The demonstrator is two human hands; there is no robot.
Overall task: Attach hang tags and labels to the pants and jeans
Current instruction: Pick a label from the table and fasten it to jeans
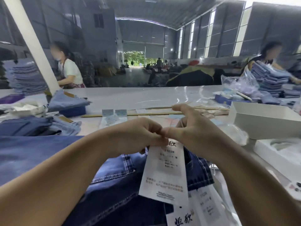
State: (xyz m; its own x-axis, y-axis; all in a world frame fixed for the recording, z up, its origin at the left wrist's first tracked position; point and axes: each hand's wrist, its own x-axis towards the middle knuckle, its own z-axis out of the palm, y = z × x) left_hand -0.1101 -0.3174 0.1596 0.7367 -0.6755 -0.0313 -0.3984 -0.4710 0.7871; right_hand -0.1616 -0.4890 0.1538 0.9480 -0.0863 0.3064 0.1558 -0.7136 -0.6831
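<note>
Both hands meet over the dark jeans [114, 180] lying on the table [146, 95]. The left hand [138, 136] and right hand [192, 134] pinch the top edge of a white hang tag [162, 172], which hangs down over the denim (print too blurry to read). More tags [203, 207] lie just below it. A white box [260, 118] sits to the right, and folded jeans [37, 126] are stacked at left.
</note>
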